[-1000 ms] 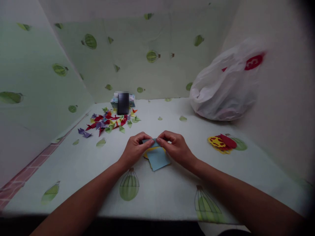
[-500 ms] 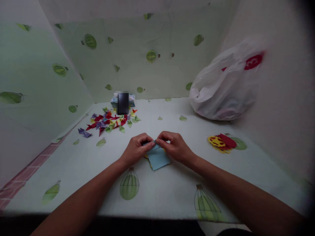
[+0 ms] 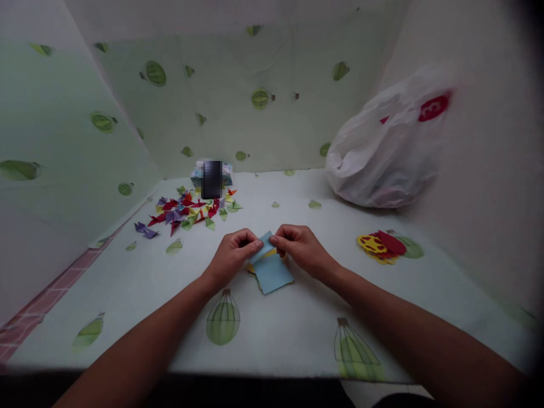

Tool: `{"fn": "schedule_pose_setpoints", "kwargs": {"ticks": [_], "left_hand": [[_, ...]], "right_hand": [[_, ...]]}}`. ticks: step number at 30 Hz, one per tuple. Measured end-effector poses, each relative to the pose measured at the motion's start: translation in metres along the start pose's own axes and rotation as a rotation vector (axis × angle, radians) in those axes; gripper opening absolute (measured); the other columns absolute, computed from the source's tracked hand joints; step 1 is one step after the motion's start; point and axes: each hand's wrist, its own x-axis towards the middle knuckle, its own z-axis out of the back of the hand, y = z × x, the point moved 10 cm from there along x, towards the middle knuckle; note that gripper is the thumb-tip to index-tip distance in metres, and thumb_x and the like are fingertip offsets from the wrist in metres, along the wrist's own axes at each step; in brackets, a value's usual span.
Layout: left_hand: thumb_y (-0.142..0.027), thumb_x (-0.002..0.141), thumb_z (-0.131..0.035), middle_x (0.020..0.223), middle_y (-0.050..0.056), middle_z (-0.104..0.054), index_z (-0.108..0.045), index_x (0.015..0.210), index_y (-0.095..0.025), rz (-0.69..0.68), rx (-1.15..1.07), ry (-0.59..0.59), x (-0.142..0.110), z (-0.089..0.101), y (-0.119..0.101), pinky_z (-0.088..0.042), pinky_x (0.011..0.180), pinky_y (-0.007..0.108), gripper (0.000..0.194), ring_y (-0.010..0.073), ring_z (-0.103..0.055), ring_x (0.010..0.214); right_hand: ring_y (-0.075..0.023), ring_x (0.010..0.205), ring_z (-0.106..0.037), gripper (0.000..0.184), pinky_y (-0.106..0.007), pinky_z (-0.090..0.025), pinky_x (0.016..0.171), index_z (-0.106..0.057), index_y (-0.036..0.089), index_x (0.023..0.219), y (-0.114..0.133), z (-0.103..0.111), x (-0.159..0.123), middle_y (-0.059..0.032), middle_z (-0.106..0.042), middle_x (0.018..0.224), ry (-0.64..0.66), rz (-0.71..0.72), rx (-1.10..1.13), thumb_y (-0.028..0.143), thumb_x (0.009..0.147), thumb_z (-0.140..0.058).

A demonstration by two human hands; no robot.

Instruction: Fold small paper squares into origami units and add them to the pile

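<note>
Both my hands pinch a small piece of light blue paper (image 3: 266, 242) between thumb and fingers. My left hand (image 3: 233, 250) grips its left edge, and my right hand (image 3: 301, 247) has hold of the right side. Just beneath lies a stack of square paper sheets (image 3: 274, 275), light blue on top, with yellow and darker edges peeping out. The held piece is raised a little over the stack's far edge. Whether it is folded I cannot fully make out.
At the left is a pile of colourful folded paper figures (image 3: 187, 211), in front of a patterned box (image 3: 228, 173) and a blurred dark object (image 3: 211, 180). A white plastic bag (image 3: 382, 153) stands back right. Red and yellow cut-outs (image 3: 378, 246) lie right, on the balloon-print tablecloth (image 3: 293, 340).
The held blue paper has lifted away from the stack, and yellow now shows between them. My hands have shifted slightly up and the left one a little leftward.
</note>
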Motion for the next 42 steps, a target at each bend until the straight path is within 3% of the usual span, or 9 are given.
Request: {"fn": "schedule_pose_setpoints", "kwargs": {"ticks": [5,11,15,20,26,30,33,36,42], "left_hand": [[-0.036,0.076,-0.073,0.061,-0.005,-0.047,-0.054,0.066,-0.017,0.066,-0.053,0.083,0.001,-0.006,0.007,-0.03,0.056,0.024,0.028,0.0091,-0.038,0.057],[-0.037,0.079,-0.069,0.061,-0.005,-0.047,-0.053,0.067,-0.018,0.036,-0.124,-0.101,-0.006,-0.001,0.004,-0.032,0.056,0.024,0.028,0.01,-0.039,0.057],[-0.037,0.079,-0.068,0.061,-0.004,-0.05,-0.054,0.066,-0.017,0.041,-0.126,-0.087,-0.008,-0.006,0.005,-0.033,0.057,0.024,0.027,0.0103,-0.041,0.058],[-0.037,0.078,-0.07,0.058,-0.005,-0.046,-0.051,0.064,-0.018,0.059,-0.117,-0.091,-0.007,-0.004,0.006,-0.031,0.056,0.024,0.03,0.01,-0.04,0.056],[-0.037,0.078,-0.07,0.057,-0.005,-0.046,-0.049,0.064,-0.018,0.061,-0.129,-0.061,-0.007,-0.007,0.006,-0.03,0.055,0.024,0.032,0.0093,-0.039,0.055],[-0.037,0.076,-0.071,0.056,-0.005,-0.044,-0.049,0.065,-0.018,0.112,-0.153,0.059,-0.007,-0.019,0.009,-0.027,0.053,0.025,0.031,0.0089,-0.037,0.053],[-0.035,0.077,-0.07,0.057,-0.005,-0.044,-0.049,0.066,-0.018,0.122,-0.181,0.097,-0.009,-0.024,0.008,-0.027,0.053,0.025,0.03,0.0089,-0.037,0.053],[-0.035,0.078,-0.069,0.056,-0.005,-0.044,-0.049,0.064,-0.018,0.101,-0.187,0.019,-0.009,-0.017,0.006,-0.028,0.054,0.025,0.03,0.0089,-0.038,0.053],[-0.034,0.078,-0.07,0.053,-0.006,-0.045,-0.048,0.062,-0.018,0.064,-0.172,-0.127,-0.008,-0.001,0.006,-0.03,0.054,0.024,0.031,0.009,-0.038,0.052]], "right_hand": [[-0.0112,0.057,-0.049,0.036,-0.024,-0.039,0.056,-0.056,0.017,0.063,0.003,0.001,-0.001,0.0009,-0.057,0.059,-0.026,0.035,0.018,0.044,0.086,-0.061],[-0.0128,0.062,-0.055,0.039,-0.025,-0.042,0.06,-0.059,0.017,0.074,-0.011,-0.02,-0.009,-0.0002,-0.06,0.066,0.055,-0.119,0.263,0.054,0.079,-0.07],[-0.0118,0.061,-0.052,0.033,-0.024,-0.04,0.059,-0.061,0.017,0.073,-0.014,-0.029,-0.013,0.0004,-0.059,0.067,0.086,-0.134,0.298,0.047,0.078,-0.072],[-0.0109,0.058,-0.05,0.032,-0.024,-0.039,0.057,-0.055,0.018,0.065,-0.01,-0.022,-0.013,0.0014,-0.056,0.063,0.047,-0.089,0.264,0.043,0.081,-0.066],[-0.0115,0.058,-0.049,0.038,-0.025,-0.039,0.058,-0.055,0.018,0.065,-0.006,-0.018,-0.01,0.0007,-0.055,0.062,0.026,-0.037,0.196,0.048,0.088,-0.058],[-0.0093,0.053,-0.042,0.039,-0.023,-0.033,0.052,-0.05,0.018,0.061,-0.006,-0.013,-0.01,0.0044,-0.047,0.057,-0.018,-0.024,0.207,0.047,0.081,-0.068],[-0.0092,0.051,-0.041,0.048,-0.024,-0.033,0.051,-0.049,0.018,0.057,-0.002,-0.008,-0.011,0.004,-0.044,0.053,-0.057,-0.013,0.188,0.053,0.088,-0.059],[-0.0102,0.052,-0.047,0.053,-0.025,-0.038,0.052,-0.053,0.018,0.058,-0.004,-0.015,-0.011,0.0017,-0.051,0.055,0.002,-0.051,0.259,0.06,0.089,-0.055],[-0.0105,0.051,-0.054,0.04,-0.024,-0.043,0.054,-0.057,0.017,0.065,-0.018,-0.034,-0.013,0.0005,-0.061,0.058,0.172,-0.214,0.385,0.052,0.076,-0.074]]}}
